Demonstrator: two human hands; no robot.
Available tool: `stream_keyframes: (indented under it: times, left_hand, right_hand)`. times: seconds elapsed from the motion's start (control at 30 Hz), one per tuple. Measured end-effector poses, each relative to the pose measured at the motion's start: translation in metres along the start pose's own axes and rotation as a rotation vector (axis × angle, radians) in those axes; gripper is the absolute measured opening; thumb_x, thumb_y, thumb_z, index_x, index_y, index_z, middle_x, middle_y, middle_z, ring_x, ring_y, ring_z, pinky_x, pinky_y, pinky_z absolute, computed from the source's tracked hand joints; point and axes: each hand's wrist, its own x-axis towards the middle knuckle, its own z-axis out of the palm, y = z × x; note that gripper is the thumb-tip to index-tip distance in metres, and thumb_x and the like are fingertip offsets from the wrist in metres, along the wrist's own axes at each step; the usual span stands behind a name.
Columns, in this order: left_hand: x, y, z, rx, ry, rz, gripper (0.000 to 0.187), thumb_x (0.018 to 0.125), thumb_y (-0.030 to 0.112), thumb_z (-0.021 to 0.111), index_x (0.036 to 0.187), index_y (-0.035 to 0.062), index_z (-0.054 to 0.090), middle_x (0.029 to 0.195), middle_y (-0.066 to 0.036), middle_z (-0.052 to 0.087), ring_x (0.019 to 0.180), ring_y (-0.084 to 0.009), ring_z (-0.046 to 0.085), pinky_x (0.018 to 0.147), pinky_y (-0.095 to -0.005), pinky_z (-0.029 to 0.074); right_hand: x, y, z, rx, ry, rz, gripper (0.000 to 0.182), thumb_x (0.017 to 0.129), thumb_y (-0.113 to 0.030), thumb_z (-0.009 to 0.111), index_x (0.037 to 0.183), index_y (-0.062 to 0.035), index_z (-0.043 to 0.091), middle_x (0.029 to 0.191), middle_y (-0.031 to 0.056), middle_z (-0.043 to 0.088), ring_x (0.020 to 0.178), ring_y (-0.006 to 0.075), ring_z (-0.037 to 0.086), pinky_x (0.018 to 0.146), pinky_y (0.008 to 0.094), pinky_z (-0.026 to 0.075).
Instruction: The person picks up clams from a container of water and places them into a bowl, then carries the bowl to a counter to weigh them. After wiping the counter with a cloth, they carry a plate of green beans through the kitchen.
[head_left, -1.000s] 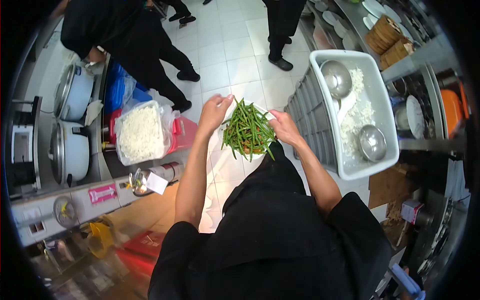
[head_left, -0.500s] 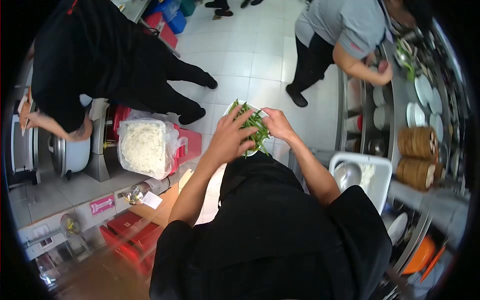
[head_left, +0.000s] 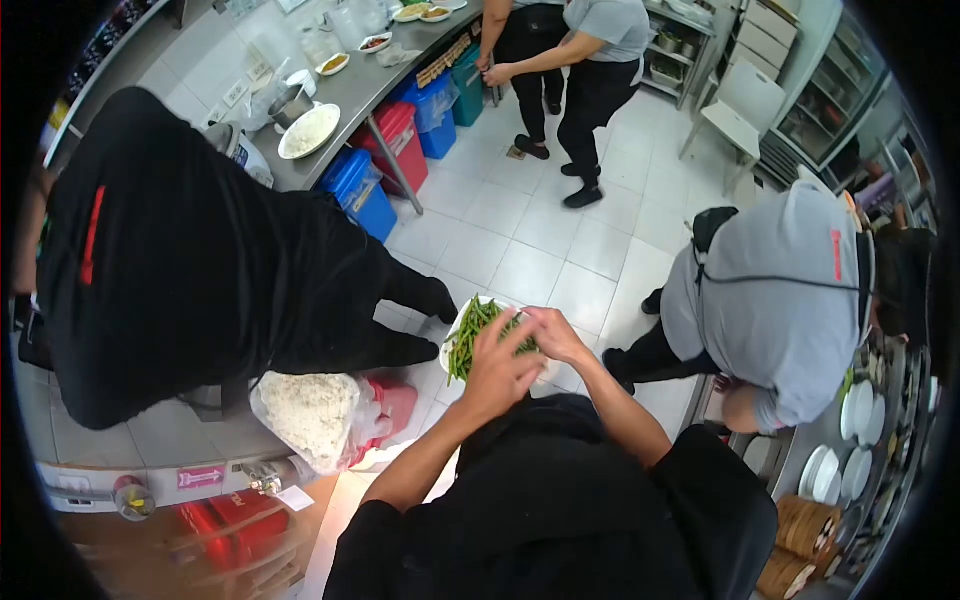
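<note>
A white plate heaped with green beans is held in front of my body, above the tiled floor. Over the right part of the heap, my left hand has its fingers spread and slightly bent, hiding some of the beans. At the plate's far right edge, the fingers of my right hand are closed on the rim. The two hands' fingertips come close together above the plate.
A person in black stands close on the left, beside a bag-lined tub of white rice. On the right, a person in grey bends toward a counter with stacked plates and bamboo steamers. Two more people stand ahead near coloured bins.
My view has tilted up and shows more of the room ahead. My left hand has shifted right over the beans. The person in grey has turned their back and leans in closer.
</note>
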Motion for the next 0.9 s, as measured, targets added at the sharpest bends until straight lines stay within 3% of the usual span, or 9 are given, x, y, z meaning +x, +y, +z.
stream_keyframes:
  times: [0.13, 0.27, 0.33, 0.4, 0.47, 0.53, 0.63, 0.77, 0.9]
  left_hand:
    - [0.074, -0.064, -0.010, -0.193, 0.051, -0.332, 0.014, 0.071, 0.018, 0.071, 0.080, 0.0072, 0.070, 0.130, -0.010, 0.051, 0.123, -0.0404, 0.037, 0.102, -0.0466, 0.031]
    - [0.130, -0.127, -0.004, 0.034, 0.114, -0.474, 0.025, 0.074, 0.023, 0.070, 0.092, 0.0060, 0.069, 0.132, -0.014, 0.048, 0.124, -0.0418, 0.035, 0.101, -0.0458, 0.032]
    - [0.151, -0.155, -0.005, 0.172, 0.264, -0.458, 0.030, 0.076, 0.023, 0.068, 0.100, 0.0054, 0.067, 0.131, -0.017, 0.048, 0.124, -0.0404, 0.036, 0.102, -0.0454, 0.032]
    - [0.168, -0.175, -0.021, 0.155, 0.297, -0.516, 0.030, 0.077, 0.023, 0.067, 0.102, 0.0051, 0.067, 0.130, -0.019, 0.048, 0.125, -0.0383, 0.036, 0.102, -0.0443, 0.032]
    - [0.168, -0.195, -0.020, 0.198, 0.274, -0.635, 0.031, 0.081, 0.024, 0.064, 0.102, 0.0024, 0.066, 0.129, -0.021, 0.049, 0.122, -0.0373, 0.041, 0.101, -0.0424, 0.033]
    - [0.153, -0.209, -0.010, -0.194, 0.104, -0.833, 0.035, 0.085, 0.028, 0.061, 0.104, -0.0010, 0.064, 0.126, -0.024, 0.050, 0.117, -0.0376, 0.047, 0.099, -0.0406, 0.036]
    - [0.175, -0.191, 0.011, -0.353, 0.041, -0.967, 0.038, 0.090, 0.027, 0.055, 0.111, -0.0052, 0.059, 0.129, -0.018, 0.050, 0.117, -0.0272, 0.048, 0.100, -0.0338, 0.035]
    - [0.217, -0.209, 0.035, -0.475, 0.060, -1.110, 0.029, 0.090, 0.022, 0.056, 0.098, -0.0046, 0.064, 0.104, -0.011, 0.058, 0.097, -0.0200, 0.054, 0.088, -0.0314, 0.039]
    - [0.245, -0.230, 0.035, -0.429, 0.109, -1.246, 0.024, 0.086, 0.018, 0.057, 0.084, -0.0045, 0.065, 0.098, -0.011, 0.060, 0.091, -0.0220, 0.056, 0.086, -0.0327, 0.040]
  right_hand:
    - [0.059, -0.007, -0.036, -0.074, -0.059, 0.048, 0.018, 0.077, -0.006, 0.048, 0.090, -0.0007, 0.060, 0.064, 0.0146, 0.056, 0.059, 0.0199, 0.056, 0.059, 0.0352, 0.046]
    - [0.117, 0.003, -0.068, -0.031, -0.007, 0.051, 0.025, 0.077, -0.007, 0.048, 0.098, -0.0009, 0.061, 0.064, 0.0159, 0.057, 0.062, 0.0211, 0.061, 0.060, 0.0359, 0.047]
    - [0.155, 0.014, -0.088, -0.112, -0.040, 0.013, 0.030, 0.077, -0.007, 0.046, 0.102, -0.0001, 0.061, 0.068, 0.0183, 0.060, 0.064, 0.0254, 0.061, 0.062, 0.0364, 0.047]
    - [0.191, 0.000, -0.109, -0.012, -0.106, 0.195, 0.031, 0.077, -0.008, 0.046, 0.103, 0.0008, 0.060, 0.077, 0.0217, 0.062, 0.071, 0.0317, 0.062, 0.066, 0.0377, 0.047]
    - [0.231, 0.016, -0.123, -0.022, -0.112, 0.106, 0.031, 0.077, -0.008, 0.046, 0.104, 0.0010, 0.060, 0.080, 0.0232, 0.062, 0.073, 0.0344, 0.061, 0.069, 0.0381, 0.047]
    - [0.257, 0.021, -0.132, -0.027, -0.115, 0.000, 0.032, 0.077, -0.008, 0.047, 0.104, 0.0013, 0.059, 0.083, 0.0247, 0.061, 0.076, 0.0371, 0.061, 0.071, 0.0385, 0.047]
    - [0.298, 0.024, -0.149, -0.084, -0.185, 0.002, 0.033, 0.077, -0.008, 0.046, 0.107, 0.0003, 0.059, 0.081, 0.0260, 0.061, 0.078, 0.0388, 0.060, 0.072, 0.0392, 0.047]
    - [0.360, 0.036, -0.161, -0.095, -0.229, -0.008, 0.033, 0.077, -0.008, 0.047, 0.106, 0.0004, 0.059, 0.082, 0.0263, 0.060, 0.078, 0.0388, 0.061, 0.072, 0.0393, 0.047]
    - [0.398, 0.039, -0.166, -0.083, -0.250, 0.024, 0.033, 0.077, -0.008, 0.046, 0.106, 0.0013, 0.059, 0.083, 0.0255, 0.061, 0.078, 0.0382, 0.061, 0.072, 0.0391, 0.047]
